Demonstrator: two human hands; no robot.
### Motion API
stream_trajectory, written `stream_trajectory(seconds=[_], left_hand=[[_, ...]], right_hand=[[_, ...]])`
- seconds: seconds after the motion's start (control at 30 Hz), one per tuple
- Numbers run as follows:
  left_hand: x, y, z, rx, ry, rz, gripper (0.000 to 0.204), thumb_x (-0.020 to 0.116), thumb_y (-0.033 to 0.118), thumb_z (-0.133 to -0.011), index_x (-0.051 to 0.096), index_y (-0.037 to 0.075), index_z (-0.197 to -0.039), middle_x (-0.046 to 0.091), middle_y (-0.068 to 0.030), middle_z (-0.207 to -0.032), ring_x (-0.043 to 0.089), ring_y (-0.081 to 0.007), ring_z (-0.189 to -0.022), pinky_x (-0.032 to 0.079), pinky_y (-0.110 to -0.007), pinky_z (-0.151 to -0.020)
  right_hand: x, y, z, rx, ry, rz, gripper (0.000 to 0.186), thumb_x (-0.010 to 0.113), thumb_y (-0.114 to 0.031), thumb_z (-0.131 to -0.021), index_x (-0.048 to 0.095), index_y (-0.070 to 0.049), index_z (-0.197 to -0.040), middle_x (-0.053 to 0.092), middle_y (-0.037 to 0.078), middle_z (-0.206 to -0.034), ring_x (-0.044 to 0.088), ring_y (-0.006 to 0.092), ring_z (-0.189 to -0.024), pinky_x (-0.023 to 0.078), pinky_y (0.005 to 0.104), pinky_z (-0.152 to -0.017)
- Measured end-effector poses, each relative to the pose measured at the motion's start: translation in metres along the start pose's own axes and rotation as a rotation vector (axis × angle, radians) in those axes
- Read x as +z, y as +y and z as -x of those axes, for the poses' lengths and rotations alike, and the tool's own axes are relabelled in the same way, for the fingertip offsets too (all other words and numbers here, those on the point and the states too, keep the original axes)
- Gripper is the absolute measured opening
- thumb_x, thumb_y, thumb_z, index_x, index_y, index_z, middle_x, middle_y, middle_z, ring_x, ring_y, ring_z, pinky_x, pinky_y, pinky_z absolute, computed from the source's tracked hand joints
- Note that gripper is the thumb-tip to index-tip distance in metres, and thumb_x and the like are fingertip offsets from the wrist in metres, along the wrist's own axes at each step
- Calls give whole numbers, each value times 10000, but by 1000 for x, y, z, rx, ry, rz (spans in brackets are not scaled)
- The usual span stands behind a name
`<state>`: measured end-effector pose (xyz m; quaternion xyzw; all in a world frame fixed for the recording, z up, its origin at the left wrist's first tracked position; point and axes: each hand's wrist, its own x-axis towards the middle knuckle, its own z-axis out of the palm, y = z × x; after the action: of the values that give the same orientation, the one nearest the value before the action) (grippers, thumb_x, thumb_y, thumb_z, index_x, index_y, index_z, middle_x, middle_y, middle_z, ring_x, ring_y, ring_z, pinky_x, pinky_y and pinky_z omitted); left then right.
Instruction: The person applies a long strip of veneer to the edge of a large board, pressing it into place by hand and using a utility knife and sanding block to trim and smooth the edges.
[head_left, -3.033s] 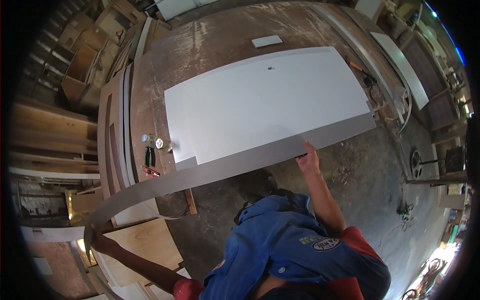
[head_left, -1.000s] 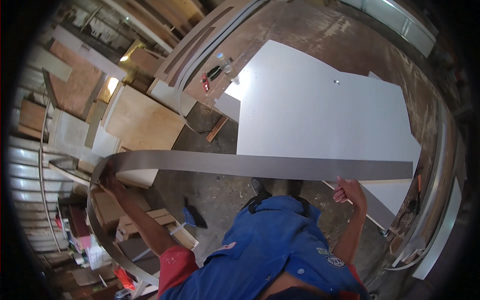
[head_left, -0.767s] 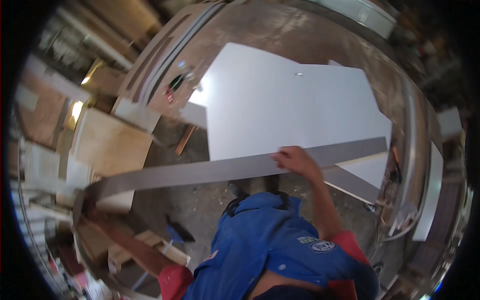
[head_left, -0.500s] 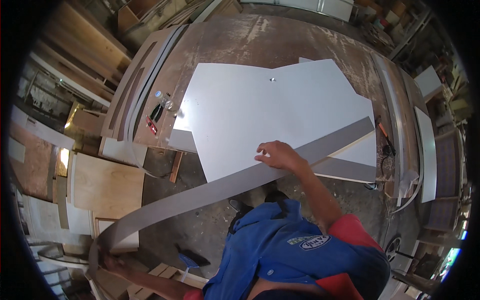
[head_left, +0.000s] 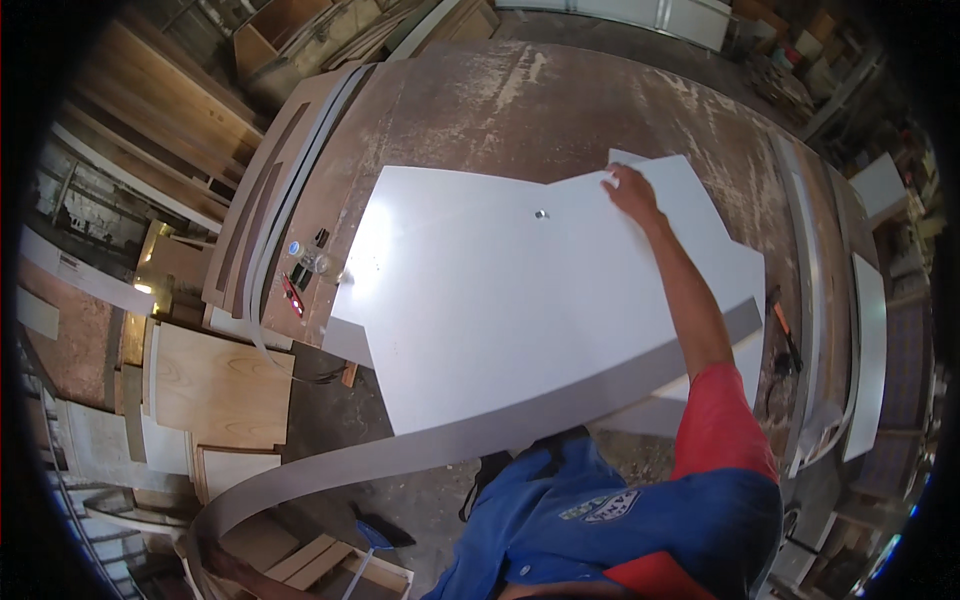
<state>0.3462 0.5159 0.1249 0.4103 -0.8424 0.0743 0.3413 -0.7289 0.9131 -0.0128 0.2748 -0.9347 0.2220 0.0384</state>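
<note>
My right hand [head_left: 628, 192] reaches across the large white panel [head_left: 500, 290], its fingers curled at the panel's far edge near the right. My left hand [head_left: 223, 560], low at the left and partly hidden, holds a long grey strip [head_left: 470, 427]. The strip bends round that hand and runs up to the right along the panel's near edge, lying over its right part. Another piece [head_left: 622, 155] shows from under the panel's far edge. A small shiny bit [head_left: 541, 214] sits on the white surface.
The worn brown table [head_left: 480, 110] carries a jar [head_left: 315, 262], red tool [head_left: 293, 295], orange-handled tool [head_left: 782, 322] and long boards [head_left: 800, 200] along its sides. Plywood sheets [head_left: 220, 385] lie at the left. A blue broom-like tool [head_left: 385, 530] rests on the floor.
My right hand has moved from the grey strip, forward to the white panel's far edge. The view has tilted toward the table. My left hand still holds the bent strip.
</note>
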Motion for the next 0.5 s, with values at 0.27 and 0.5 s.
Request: stream_trajectory(seconds=[0.27, 0.5], left_hand=[[-20, 46, -30, -889, 180, 299, 507, 484, 273, -1038, 409, 83, -1503, 467, -78, -1524, 452, -298, -1400, 503, -552, -1000], [-21, 155, -29, -1010, 474, 439, 376, 733, 129, -888, 677, -9, -1233, 686, -122, -1220, 664, -220, -1069, 555, -354, -910]], right_hand=[[71, 191, -167, 24, -179, 49, 580, 707, -127, -837, 556, -11, -1385, 618, 243, -1327, 585, 345, -1262, 467, 436, -1050], [116, 219, -192, -82, -546, 334, 629, 694, -82, -798, 520, -14, -1399, 630, 235, -1284, 606, 363, -1216, 483, 446, -1019]])
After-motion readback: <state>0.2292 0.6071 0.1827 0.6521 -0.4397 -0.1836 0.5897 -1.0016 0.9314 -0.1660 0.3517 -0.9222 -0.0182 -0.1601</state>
